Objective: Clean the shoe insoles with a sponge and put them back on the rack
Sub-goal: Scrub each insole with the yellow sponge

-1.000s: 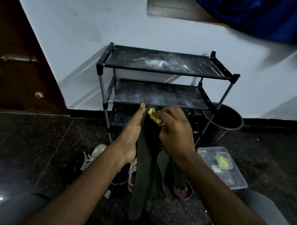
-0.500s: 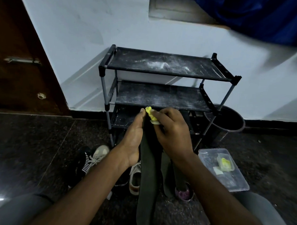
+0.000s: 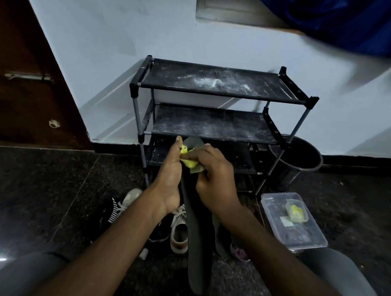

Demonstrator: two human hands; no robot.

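Note:
A long dark insole (image 3: pixel 197 241) stands on end in front of me, its top tip just above my hands. My left hand (image 3: pixel 170 180) holds it from behind and from the left, with the fingers straight up along its edge. My right hand (image 3: pixel 213 181) grips a yellow sponge (image 3: pixel 188 161) and presses it onto the insole's upper part. More dark insoles (image 3: pixel 219 235) lie on the floor behind the held one. The black shoe rack (image 3: pixel 214 91) stands against the wall, its two upper shelves dusty and bare.
Sneakers (image 3: pixel 178 229) and a striped dark shoe (image 3: pixel 109 211) lie on the floor below my hands. A clear plastic box (image 3: pixel 298 235) holding a small tub with something yellow sits at the right. A black bucket (image 3: pixel 300 160) stands beside the rack. A brown door (image 3: pixel 26 86) is at the left.
My right hand rubbed the sponge up to the insole's tip, then back down a little. The left hand kept holding the insole upright.

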